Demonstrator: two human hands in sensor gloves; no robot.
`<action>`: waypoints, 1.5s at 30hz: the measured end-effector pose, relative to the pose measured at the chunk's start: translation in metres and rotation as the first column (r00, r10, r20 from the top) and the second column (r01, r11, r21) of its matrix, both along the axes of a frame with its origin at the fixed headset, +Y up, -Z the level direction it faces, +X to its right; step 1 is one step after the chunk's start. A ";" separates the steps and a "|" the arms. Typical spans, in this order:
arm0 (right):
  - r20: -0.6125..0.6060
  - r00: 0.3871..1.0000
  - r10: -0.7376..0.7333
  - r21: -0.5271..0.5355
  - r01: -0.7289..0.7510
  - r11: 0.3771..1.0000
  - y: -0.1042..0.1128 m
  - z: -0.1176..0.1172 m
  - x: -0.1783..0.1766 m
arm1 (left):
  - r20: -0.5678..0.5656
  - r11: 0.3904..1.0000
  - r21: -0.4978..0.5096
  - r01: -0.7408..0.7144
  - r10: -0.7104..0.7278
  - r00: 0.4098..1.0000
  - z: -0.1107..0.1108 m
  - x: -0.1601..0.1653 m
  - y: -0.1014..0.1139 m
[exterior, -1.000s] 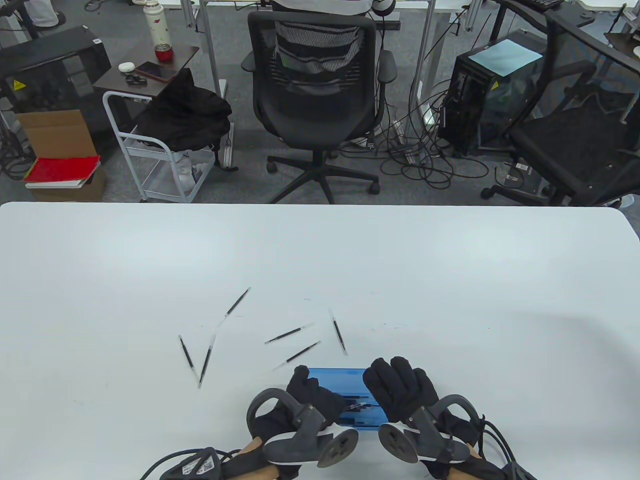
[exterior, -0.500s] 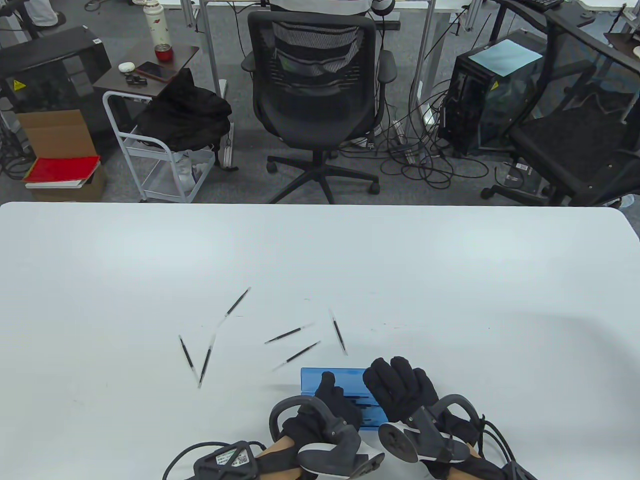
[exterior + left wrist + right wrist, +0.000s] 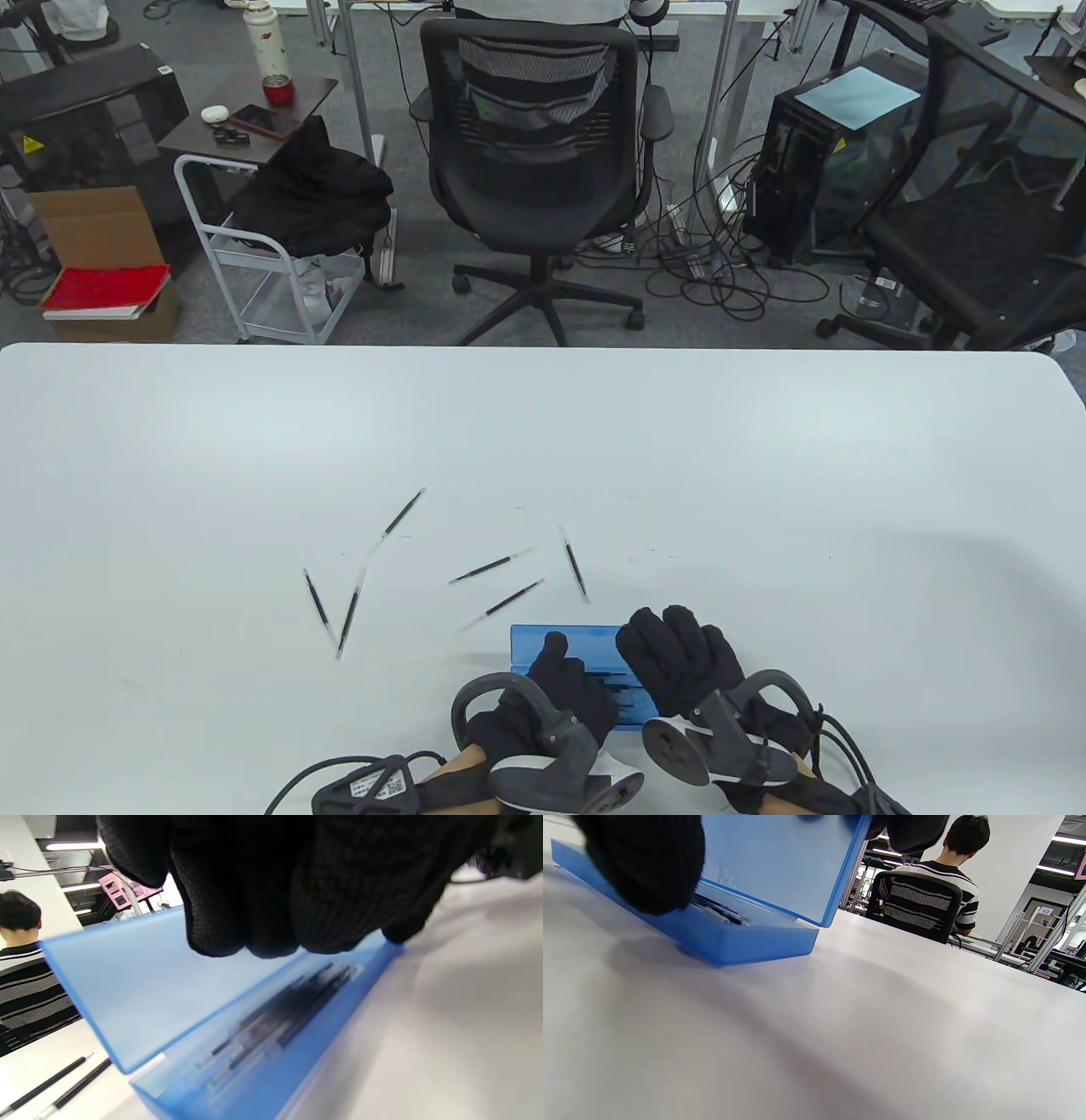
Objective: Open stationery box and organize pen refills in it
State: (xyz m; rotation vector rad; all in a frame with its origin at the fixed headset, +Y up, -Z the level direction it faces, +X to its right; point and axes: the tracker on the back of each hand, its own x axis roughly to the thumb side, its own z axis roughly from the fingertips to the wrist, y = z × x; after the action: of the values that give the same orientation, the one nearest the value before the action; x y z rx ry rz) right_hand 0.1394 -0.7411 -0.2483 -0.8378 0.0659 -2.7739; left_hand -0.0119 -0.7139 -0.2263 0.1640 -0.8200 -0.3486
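Your blue stationery box point(image 3: 577, 649) sits at the tabletop's point(image 3: 764, 509) near edge, lid raised, dark pen refills point(image 3: 275, 1018) inside. Your right hand point(image 3: 679, 658) grips the lid, thumb in front; your left hand point(image 3: 564, 683) seems to clasp the box's left end. Six loose refills point(image 3: 496, 567) lie scattered just beyond.

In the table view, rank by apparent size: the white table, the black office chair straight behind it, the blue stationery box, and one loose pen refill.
1. White table
2. Black office chair, though farther away
3. Blue stationery box, partly covered by both hands
4. Pen refill
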 end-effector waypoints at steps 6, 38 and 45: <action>0.002 1.000 0.000 -0.002 0.000 1.000 0.000 0.000 0.000 | -0.091 0.990 0.001 -0.144 0.144 0.985 -0.008 -0.025 0.033; 0.001 1.000 -0.002 -0.005 0.002 1.000 0.000 0.000 0.000 | -0.631 0.957 -0.199 -0.210 0.039 0.775 -0.120 -0.101 -0.027; 0.002 1.000 0.000 -0.006 0.000 1.000 0.000 0.000 0.000 | -0.643 0.959 -0.195 -0.206 0.033 0.766 -0.123 -0.103 -0.035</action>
State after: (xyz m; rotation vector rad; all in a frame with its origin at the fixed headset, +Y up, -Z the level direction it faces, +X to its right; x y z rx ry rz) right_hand 0.1394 -0.7412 -0.2488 -0.8364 0.0578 -2.7766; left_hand -0.1150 -0.7489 -0.3497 -0.1458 -0.1661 -0.1503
